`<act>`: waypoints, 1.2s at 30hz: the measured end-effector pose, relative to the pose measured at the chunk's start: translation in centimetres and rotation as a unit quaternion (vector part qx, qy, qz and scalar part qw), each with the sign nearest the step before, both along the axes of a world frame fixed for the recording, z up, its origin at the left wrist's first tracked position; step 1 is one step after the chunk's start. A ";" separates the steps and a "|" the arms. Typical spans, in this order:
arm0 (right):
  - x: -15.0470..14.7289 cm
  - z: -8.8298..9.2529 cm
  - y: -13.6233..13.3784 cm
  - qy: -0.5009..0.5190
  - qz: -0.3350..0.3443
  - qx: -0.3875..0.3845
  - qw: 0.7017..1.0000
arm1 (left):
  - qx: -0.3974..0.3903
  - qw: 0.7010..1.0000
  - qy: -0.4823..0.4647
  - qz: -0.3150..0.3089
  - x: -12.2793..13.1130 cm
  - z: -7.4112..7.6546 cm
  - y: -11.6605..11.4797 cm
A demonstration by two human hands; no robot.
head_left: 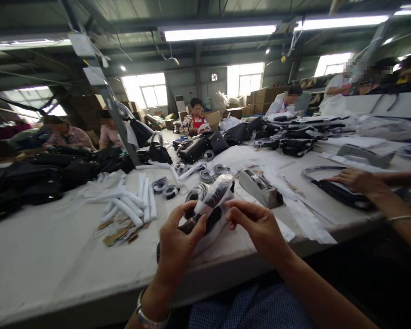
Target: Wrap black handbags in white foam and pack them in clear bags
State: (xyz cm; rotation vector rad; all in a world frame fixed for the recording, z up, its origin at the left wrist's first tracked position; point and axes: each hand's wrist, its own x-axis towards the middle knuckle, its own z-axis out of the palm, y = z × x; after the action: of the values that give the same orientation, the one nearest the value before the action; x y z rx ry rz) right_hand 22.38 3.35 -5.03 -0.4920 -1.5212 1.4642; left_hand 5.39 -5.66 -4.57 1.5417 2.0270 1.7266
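A: ok so what've the hands got?

B: Left hand (180,234) is clamped, thumb and fingers, around a dark bundle (219,191) in clear plastic with a white band (203,208) across it. It's held at a tilt over the near part of the table (55,260). Right hand (256,223) is right beside it, thumb and finger curled in close — can't tell if they've pinched any plastic.

A: What could go wrong?

B: My guess: the plastic looks loose and slick, so if the left thumb eases off, the wrap could spring open or the dark piece slide out. Tug too hard from the right and it might tear or bunch up. And that close to the edge, a slip could end in the lap (250,304).

A: Anything in the way?

B: Just beyond the right hand there's a grey tape dispenser (269,196) — swing that arm forward and you'd probably bump it. Over to the left, white tubes (126,210) are piled by brown scraps (116,235), with coils (160,184) behind. Off right, a co-worker's hand (354,180) is on a black strap (342,194). Farther back, black bags (198,150) crowd things.
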 end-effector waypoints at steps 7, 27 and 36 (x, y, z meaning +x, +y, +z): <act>-3.0 1.4 -2.1 0.040 0.027 -0.020 0.999 | 0.014 1.000 -0.016 -0.020 0.2 -0.1 0.0; -3.2 0.6 -2.0 -0.079 -0.026 0.016 0.996 | 0.025 0.999 -0.005 -0.035 -0.4 -1.0 -0.3; -3.7 0.9 -1.8 -0.110 -0.045 0.037 0.992 | 0.047 0.997 0.056 -0.010 -0.2 -1.8 -0.1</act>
State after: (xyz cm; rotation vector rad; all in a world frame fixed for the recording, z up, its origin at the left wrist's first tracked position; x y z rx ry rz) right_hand 18.71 1.59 -4.14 -0.6864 -1.6964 1.3124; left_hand 5.21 -5.79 -6.35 1.7162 1.9993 1.7924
